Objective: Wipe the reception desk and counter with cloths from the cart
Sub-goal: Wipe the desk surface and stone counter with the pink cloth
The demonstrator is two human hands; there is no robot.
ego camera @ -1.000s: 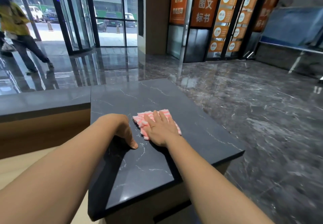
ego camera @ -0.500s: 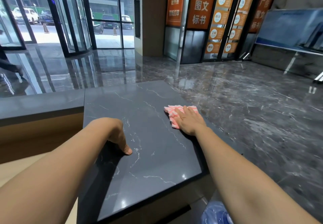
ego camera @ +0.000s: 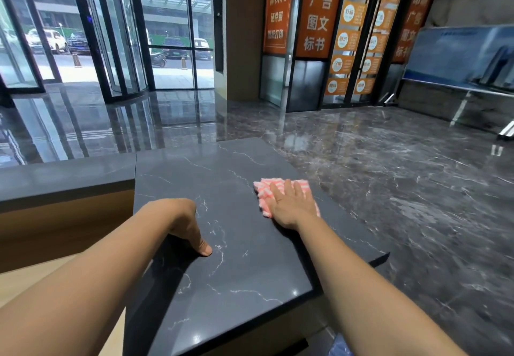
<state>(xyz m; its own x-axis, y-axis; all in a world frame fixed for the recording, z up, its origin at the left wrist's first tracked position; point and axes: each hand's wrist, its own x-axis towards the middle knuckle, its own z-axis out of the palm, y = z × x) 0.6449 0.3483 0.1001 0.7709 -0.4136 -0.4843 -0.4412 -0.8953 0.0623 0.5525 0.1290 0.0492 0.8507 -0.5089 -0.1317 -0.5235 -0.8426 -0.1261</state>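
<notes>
Right hand (ego camera: 292,205) has slid the cloth (ego camera: 267,186) (pink-striped) toward the counter (ego camera: 222,272)'s right edge.

Lit by bright daylight through the glass doors (ego camera: 116,35), mirrored as glare on the polished floor (ego camera: 172,116), faint glint on the tabletop (ego camera: 236,286). Dimmer at right. Bowed at edges, slightly soft.

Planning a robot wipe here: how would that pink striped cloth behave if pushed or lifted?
Probably floppy: the cloth lies folded flat with a rumpled edge, so it would likely droop when lifted. It looks thin and light under the flat right hand. On the glossy counter it should slide easily, though it may bunch.
</notes>
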